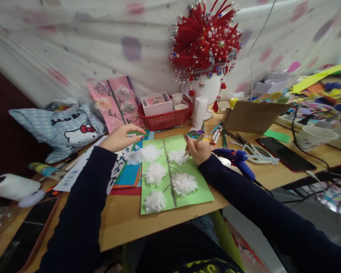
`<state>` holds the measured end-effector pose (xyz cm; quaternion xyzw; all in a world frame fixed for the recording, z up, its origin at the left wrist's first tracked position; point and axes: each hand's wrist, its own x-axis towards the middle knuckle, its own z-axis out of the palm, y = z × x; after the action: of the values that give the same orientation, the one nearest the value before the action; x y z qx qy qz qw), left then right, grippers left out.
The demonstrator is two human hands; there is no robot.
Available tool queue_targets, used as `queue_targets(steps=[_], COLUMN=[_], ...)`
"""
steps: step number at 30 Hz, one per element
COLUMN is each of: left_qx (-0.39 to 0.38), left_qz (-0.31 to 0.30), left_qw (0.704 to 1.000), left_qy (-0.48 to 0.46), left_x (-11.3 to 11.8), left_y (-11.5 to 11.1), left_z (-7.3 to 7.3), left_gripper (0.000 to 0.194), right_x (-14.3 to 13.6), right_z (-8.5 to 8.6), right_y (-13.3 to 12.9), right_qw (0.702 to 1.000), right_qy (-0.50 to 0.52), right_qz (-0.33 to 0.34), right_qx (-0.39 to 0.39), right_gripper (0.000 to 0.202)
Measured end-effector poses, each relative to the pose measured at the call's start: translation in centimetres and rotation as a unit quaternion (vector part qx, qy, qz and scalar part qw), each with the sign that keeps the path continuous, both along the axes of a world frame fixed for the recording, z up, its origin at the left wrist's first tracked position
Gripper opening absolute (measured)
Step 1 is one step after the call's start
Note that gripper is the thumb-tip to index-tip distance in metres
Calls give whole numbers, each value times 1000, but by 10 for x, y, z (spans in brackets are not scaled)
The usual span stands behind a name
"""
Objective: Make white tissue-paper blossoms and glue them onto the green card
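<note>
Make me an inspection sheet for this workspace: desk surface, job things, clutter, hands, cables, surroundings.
Surface: light wooden desk, crowded toward the back and both sides.
Job things: green sheet bearing ruffled white flowers along a dark stem; blue glue gun at its right.
Clutter: white-handled scissors, black phone, coloured sheets, red basket.
Hands: left hand raised with fingers extended, nothing seen in it; right hand grips a tan stick, its tip near a flower.
Cables: black cord behind the glue gun; black cable near the paper cup.
Surroundings: spotted white hanging, red beaded headdress.
Other people: nothing seen.
</note>
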<state>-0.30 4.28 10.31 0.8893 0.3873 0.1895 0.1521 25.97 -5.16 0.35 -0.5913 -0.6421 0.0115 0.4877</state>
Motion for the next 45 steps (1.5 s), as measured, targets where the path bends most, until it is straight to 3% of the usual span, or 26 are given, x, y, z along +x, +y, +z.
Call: queue_targets(steps=[3,6,8,14,18,24,30,37,45], left_qx=[-48,-68,-76,0,-4,-46,-159,-167,-146], left_qz=[25,17,15,113,61,-26,-55,-72,-60], left_qw=[998,995,991,979,989,999,980,977,985], left_qy=[43,76,106,170,134,0,-105,-112,-69], left_x=[-24,-32,-29,-7,-7,-12,22,71,116], left_y=[-1,2,5,6,9,5,-19,-36,-29], left_z=[10,2,-7,-29,-30,-10,-12,-30,-65], left_gripper=[31,28,29,23,17,27,29,23,18], right_x=[2,3,4,3,2,2,1,3,7], right_z=[-2,-4,-4,-2,0,-1,-2,-6,-3], right_y=[1,2,3,3,2,3,4,7,7], right_qw=[1000,998,998,998,998,997,997,999,997], right_qy=[-9,-2,1,-1,21,43,71,24,2], right_qz=[-22,-58,-66,-67,-62,-52,-27,-27,-77], right_qx=[9,15,14,13,20,49,35,-2,21], right_gripper=[60,59,59,60,59,56,56,57,54])
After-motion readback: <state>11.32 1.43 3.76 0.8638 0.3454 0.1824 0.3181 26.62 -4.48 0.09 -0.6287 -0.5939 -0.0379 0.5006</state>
